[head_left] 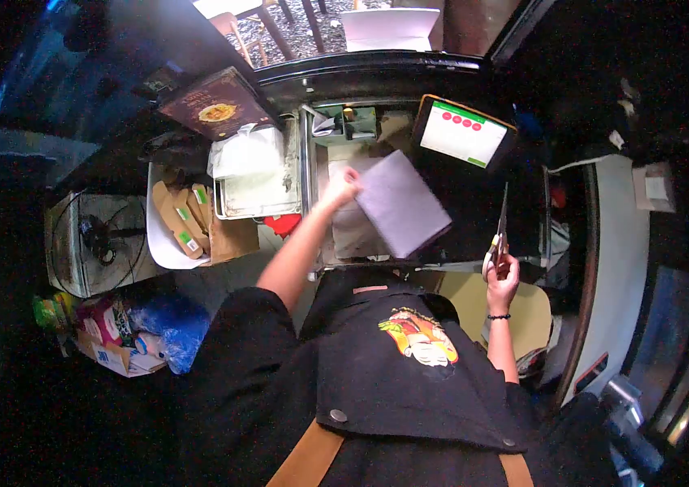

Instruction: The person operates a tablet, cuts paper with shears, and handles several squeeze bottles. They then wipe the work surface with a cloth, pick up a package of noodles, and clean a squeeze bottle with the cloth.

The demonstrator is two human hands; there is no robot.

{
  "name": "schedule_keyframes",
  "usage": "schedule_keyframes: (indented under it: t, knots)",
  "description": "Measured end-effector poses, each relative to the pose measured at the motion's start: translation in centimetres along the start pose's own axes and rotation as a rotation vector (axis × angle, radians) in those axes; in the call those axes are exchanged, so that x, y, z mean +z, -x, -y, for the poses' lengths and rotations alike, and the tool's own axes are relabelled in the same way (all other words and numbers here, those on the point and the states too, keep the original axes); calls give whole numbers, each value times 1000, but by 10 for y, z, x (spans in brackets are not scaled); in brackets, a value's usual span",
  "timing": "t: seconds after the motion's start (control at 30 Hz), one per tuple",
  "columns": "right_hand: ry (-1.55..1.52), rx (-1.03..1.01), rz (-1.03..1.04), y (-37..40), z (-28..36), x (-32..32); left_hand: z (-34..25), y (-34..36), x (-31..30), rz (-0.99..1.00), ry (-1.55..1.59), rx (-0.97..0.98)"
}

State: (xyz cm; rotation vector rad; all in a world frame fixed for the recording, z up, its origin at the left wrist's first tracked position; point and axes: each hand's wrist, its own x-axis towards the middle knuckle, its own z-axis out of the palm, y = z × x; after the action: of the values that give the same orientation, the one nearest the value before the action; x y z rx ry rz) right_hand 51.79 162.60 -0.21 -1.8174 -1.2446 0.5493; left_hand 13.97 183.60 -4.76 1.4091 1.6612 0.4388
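Observation:
My left hand [343, 189] pinches the upper left edge of a pale lilac-grey cloth [404, 204] with a finely jagged edge. The cloth hangs flat over an open drawer [344, 235] in front of me. Off to the right, my right hand [503, 282] grips a pair of scissors [499, 235] by the handles, blades pointing away from me and apart from the cloth. Small items, among them a dark bottle [350, 122], lie at the drawer's far end.
A tablet [465, 134] with a lit screen stands behind the cloth. To the left are a white tray [259, 195], a bin of cardboard pieces [174, 261], a menu book [216, 107] and a fan [101, 243]. A beige stool seat [474, 304] is below my right hand.

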Motion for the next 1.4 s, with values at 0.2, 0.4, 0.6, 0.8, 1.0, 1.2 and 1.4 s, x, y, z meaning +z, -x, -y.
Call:
schedule_keyframes:
  t: [0.2,0.4,0.6,0.8,1.0,1.2,1.4]
  knots:
    - [54,8,50,2,23,8,-9,-31,-28,-250,-796,112]
    - [75,-12,93,15,30,13,-1,34,46,42,-970,-109]
    - [84,45,119,34,25,18,32,67,57,-97,-892,4]
    - [94,24,188,31,35,24,37,59,71,-479,-780,-52]
    - [36,-8,200,25,49,40,27,61,53,-441,-473,-406]
    - [-6,-33,259,22,65,60,7,32,45,-332,-560,-517]
    - [-4,-82,327,25,73,65,16,7,43,-328,-493,-503]
